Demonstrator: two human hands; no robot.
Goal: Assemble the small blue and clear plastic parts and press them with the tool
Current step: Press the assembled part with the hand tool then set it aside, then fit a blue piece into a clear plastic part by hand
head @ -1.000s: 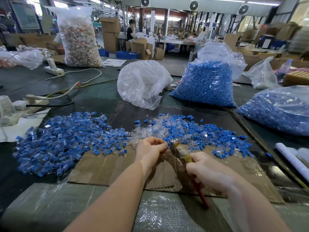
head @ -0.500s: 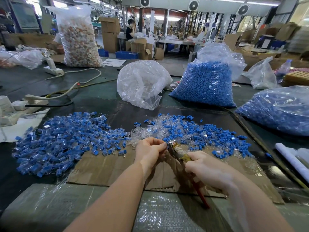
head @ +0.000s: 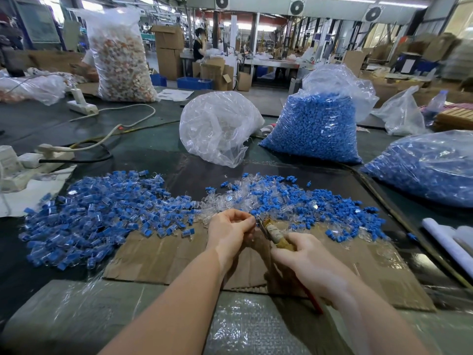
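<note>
My right hand (head: 304, 262) grips the pliers (head: 272, 230), a tool with tape-wrapped jaws and red handles, jaws pointing up-left. My left hand (head: 230, 231) has its fingers curled, pinching a small part against the jaw tips; the part itself is hidden by my fingers. Both hands hover over a cardboard sheet (head: 163, 254). To the left lies a pile of joined blue-and-clear pieces (head: 97, 213). Just beyond my hands spreads a pile of loose blue plugs and clear shells (head: 294, 203).
Behind the piles stand a clear bag (head: 217, 126), a bag of blue plugs (head: 314, 129) and another blue bag (head: 425, 165) at right. Power strips and cables (head: 51, 149) lie at left. A white roll (head: 448, 242) sits at the right edge.
My hands shifted slightly; the left fingers closed tighter against the pliers' tip. The piles are unchanged.
</note>
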